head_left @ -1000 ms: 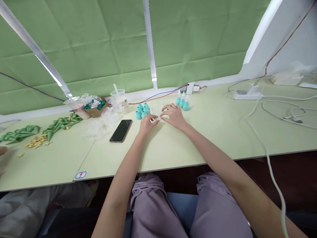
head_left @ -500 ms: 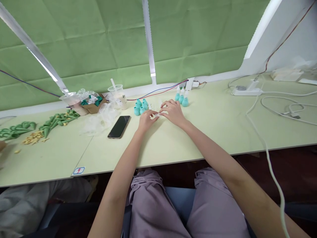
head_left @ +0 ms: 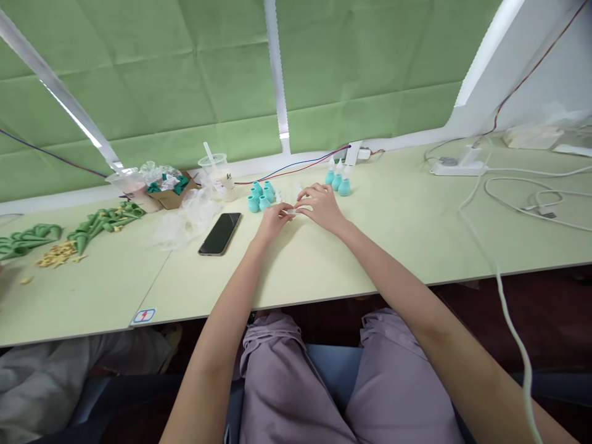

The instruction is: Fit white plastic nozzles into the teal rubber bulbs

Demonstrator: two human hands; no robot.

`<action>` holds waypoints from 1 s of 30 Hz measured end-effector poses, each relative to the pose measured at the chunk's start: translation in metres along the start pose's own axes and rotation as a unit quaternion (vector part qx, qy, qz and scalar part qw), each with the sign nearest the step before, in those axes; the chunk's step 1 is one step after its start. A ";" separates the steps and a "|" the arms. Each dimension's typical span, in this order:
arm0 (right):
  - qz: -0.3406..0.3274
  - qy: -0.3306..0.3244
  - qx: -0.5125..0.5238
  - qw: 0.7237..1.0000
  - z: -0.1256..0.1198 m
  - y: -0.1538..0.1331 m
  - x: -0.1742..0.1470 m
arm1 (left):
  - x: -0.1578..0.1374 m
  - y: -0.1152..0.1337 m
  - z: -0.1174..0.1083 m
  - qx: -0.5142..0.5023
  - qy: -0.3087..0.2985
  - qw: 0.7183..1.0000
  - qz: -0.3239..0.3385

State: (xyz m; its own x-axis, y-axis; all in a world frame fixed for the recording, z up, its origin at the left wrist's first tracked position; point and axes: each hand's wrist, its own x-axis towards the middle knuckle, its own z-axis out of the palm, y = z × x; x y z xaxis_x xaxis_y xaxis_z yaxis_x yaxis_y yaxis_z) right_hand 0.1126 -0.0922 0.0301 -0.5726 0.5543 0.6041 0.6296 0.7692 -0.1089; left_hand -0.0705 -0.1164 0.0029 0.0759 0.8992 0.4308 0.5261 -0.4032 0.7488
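Change: both hands sit a little closer to the back edge of the surface than a second ago, fingertips pressed tighter together.
Left hand point(head_left: 272, 219): fingers pinched on a small clear piece point(head_left: 290, 211), which lies flat on the surface.
Right hand point(head_left: 322, 206): fingertips closed on the same piece from the other side; the two hands meet over it.
Piece: directly between the hands, too small to tell its long axis.
Teal bulbs point(head_left: 260, 195): just beyond the left hand, nearer it.
Capped bulbs point(head_left: 338, 179): just beyond the right hand.
Phone point(head_left: 221, 234): left of the left wrist, apart.
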 end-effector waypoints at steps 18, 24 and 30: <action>0.025 0.010 0.047 0.999 0.000 -0.002 0.001 | 0.002 0.010 -0.001 -0.208 -0.011 0.978 -0.031; 0.037 0.012 0.089 0.995 0.006 -0.001 0.002 | 0.003 0.005 0.001 -0.224 0.014 0.973 -0.054; 0.097 0.024 0.265 0.959 0.010 0.005 0.004 | 0.005 0.010 -0.001 -0.213 0.032 0.975 -0.051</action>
State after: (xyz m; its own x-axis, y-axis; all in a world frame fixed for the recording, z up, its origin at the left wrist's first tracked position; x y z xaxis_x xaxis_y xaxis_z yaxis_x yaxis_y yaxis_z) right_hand 0.1086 -0.0831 0.0239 -0.4384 0.6983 0.5658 0.3592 0.7132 -0.6019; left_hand -0.0653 -0.1166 0.0131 -0.0184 0.9313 0.3637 0.1273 -0.3586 0.9248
